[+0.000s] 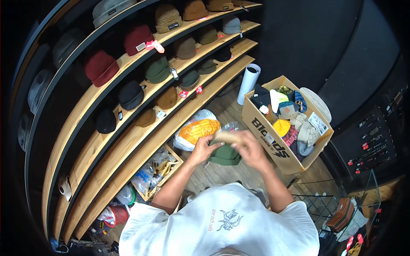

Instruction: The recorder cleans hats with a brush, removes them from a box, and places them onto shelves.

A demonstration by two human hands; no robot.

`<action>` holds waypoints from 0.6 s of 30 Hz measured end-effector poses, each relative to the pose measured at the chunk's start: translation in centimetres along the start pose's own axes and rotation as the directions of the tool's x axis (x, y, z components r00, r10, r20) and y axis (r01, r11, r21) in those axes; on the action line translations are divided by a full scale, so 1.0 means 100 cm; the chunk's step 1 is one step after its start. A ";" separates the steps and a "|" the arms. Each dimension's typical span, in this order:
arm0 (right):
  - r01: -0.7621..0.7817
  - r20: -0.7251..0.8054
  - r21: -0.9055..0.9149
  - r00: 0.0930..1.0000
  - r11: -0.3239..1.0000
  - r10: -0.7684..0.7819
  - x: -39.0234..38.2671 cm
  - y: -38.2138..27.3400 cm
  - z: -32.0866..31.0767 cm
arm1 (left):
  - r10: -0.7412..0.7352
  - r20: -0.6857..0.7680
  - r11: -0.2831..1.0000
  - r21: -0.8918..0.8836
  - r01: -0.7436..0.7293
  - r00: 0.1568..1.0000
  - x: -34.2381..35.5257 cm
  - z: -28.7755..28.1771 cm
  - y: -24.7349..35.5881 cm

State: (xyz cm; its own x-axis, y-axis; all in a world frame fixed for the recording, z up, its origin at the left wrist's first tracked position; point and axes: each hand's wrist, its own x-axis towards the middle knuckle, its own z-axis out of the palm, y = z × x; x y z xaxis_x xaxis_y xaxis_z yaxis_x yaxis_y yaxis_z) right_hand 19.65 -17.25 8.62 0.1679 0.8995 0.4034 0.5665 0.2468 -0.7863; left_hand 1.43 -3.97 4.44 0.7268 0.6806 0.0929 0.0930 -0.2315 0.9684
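In front of my chest my left hand [203, 148] grips a dark green knit hat [224, 155] at its left side, thumb on the fabric. My right hand [250, 149] is closed at the right side of the same hat, on a tan piece [227, 136] lying along its top; it is too blurred to tell what that piece is. Just beyond my hands a white plastic bag with orange contents [197, 128] rests on the floor, beside some clear plastic wrapping [232, 126].
Curved shelves [89, 187] with beanies fill the left. A cardboard box of caps [256, 123] and a white roll [247, 85] stand front right. A wooden crate of bags [177, 166] and red basket [119, 215] sit low left. A glass case with wallets [339, 211] is lower right.
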 end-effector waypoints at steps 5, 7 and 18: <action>-0.263 -0.267 -0.199 0.941 0.944 0.206 0.003 0.041 -0.012 | -0.047 0.015 0.997 -0.057 0.048 0.999 0.001 0.003 0.006; -0.175 -0.230 -0.064 0.960 0.982 0.156 -0.004 0.028 -0.009 | -0.035 0.013 0.997 -0.064 0.035 0.999 -0.002 0.002 -0.004; -0.408 -0.084 0.520 0.850 0.751 0.520 -0.037 0.076 0.002 | 0.117 0.055 0.978 0.166 -0.125 0.992 -0.011 -0.004 0.023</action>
State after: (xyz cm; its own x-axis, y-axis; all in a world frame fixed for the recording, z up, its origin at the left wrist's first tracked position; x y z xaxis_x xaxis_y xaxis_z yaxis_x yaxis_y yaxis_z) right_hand 23.19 -18.64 1.06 0.5053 0.8625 -0.0263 -0.0626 0.0062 -0.9980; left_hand 0.53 -5.00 6.69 0.7691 0.6093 0.1930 0.1131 -0.4269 0.8972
